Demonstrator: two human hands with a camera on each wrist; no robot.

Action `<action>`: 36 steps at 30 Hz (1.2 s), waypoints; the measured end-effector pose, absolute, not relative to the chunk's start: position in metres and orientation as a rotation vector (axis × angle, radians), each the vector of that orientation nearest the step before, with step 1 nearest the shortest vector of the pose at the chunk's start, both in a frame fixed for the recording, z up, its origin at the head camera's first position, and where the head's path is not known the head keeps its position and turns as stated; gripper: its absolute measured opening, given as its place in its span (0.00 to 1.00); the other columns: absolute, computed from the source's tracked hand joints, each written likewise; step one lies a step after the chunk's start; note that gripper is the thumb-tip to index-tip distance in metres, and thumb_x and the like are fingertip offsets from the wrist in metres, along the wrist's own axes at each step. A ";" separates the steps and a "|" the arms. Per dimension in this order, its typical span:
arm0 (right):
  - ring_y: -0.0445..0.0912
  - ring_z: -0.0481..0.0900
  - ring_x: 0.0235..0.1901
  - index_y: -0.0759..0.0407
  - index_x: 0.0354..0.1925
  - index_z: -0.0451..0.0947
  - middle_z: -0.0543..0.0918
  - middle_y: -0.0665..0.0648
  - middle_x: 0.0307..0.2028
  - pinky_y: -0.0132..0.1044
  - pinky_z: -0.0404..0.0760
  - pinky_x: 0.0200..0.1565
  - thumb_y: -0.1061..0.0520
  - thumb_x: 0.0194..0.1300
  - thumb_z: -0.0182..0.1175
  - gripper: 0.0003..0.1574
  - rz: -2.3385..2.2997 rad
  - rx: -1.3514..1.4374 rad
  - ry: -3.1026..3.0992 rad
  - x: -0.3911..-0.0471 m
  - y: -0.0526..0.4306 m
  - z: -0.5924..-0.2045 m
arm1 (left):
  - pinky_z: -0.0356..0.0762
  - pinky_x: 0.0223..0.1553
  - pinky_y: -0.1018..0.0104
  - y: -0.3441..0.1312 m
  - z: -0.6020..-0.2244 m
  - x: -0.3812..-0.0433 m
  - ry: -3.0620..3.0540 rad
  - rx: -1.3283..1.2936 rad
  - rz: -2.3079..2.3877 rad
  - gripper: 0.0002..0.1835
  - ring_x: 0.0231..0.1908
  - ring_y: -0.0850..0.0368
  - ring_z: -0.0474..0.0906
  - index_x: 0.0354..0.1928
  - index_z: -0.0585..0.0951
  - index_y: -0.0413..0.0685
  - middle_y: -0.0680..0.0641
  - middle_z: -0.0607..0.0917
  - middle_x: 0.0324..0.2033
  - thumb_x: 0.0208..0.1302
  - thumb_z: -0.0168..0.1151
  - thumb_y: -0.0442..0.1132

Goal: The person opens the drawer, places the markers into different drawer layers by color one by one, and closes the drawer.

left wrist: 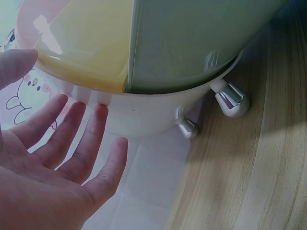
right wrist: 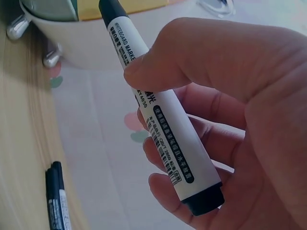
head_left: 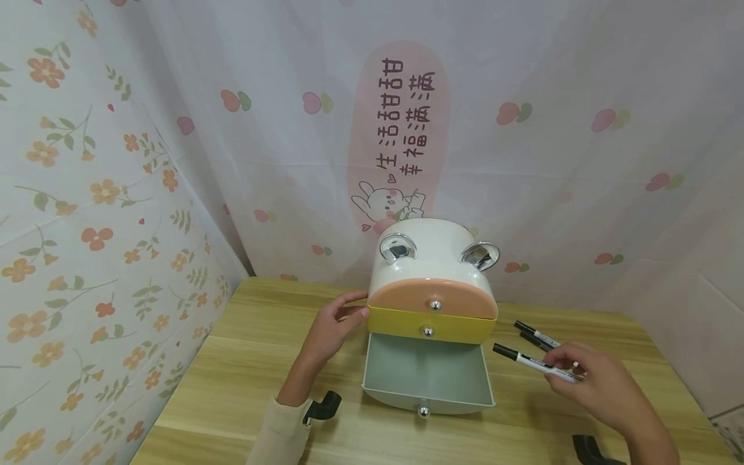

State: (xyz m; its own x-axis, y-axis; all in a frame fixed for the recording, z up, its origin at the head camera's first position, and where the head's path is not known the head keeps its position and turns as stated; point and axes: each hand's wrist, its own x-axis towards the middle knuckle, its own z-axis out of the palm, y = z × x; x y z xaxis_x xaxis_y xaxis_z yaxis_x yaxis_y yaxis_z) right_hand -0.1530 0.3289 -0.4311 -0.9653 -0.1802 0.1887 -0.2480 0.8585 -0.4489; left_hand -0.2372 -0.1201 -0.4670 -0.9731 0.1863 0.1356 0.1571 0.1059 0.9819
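A small white drawer cabinet (head_left: pixel 429 248) with round silver ears stands on the table. Its bottom green drawer (head_left: pixel 430 368) is pulled out and holds nothing visible; the yellow drawer (head_left: pixel 395 321) and orange drawer (head_left: pixel 403 300) above are closed. At the cabinet's left side is my left hand (head_left: pixel 328 330), its fingers extended and spread in the left wrist view, with the fingertips at the white wall (left wrist: pixel 139 112). My right hand (head_left: pixel 599 381) pinches a white whiteboard marker (right wrist: pixel 158 120) with a black cap, right of the green drawer and above the table.
Two more black-capped markers (head_left: pixel 537 336) lie side by side on the wooden table (head_left: pixel 232 368), behind the right hand. A printed cloth (head_left: pixel 290 168) hangs right behind the cabinet, and a floral curtain (head_left: pixel 104 258) borders the left.
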 end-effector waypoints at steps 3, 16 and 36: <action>0.36 0.76 0.31 0.38 0.33 0.80 0.80 0.39 0.33 0.32 0.75 0.30 0.58 0.52 0.75 0.17 0.721 0.408 -2.831 -0.152 0.322 -0.430 | 0.79 0.53 0.53 -0.120 -0.467 -0.237 2.324 0.363 2.053 0.22 0.58 0.47 0.76 0.59 0.79 0.64 0.52 0.78 0.59 0.64 0.65 0.55; 0.33 0.74 0.30 0.35 0.33 0.79 0.77 0.34 0.31 0.30 0.74 0.29 0.64 0.45 0.76 0.25 0.730 0.688 -2.635 -0.156 0.285 -0.436 | 0.79 0.53 0.53 -0.120 -0.468 -0.238 2.329 0.358 2.052 0.22 0.57 0.48 0.77 0.59 0.79 0.62 0.55 0.79 0.58 0.64 0.65 0.54; 0.32 0.72 0.31 0.40 0.31 0.81 0.76 0.34 0.32 0.30 0.76 0.31 0.55 0.44 0.77 0.17 0.546 0.684 -2.570 -0.164 0.210 -0.451 | 0.79 0.52 0.51 -0.121 -0.468 -0.239 2.338 0.358 2.040 0.22 0.57 0.48 0.77 0.59 0.79 0.65 0.53 0.79 0.59 0.64 0.65 0.56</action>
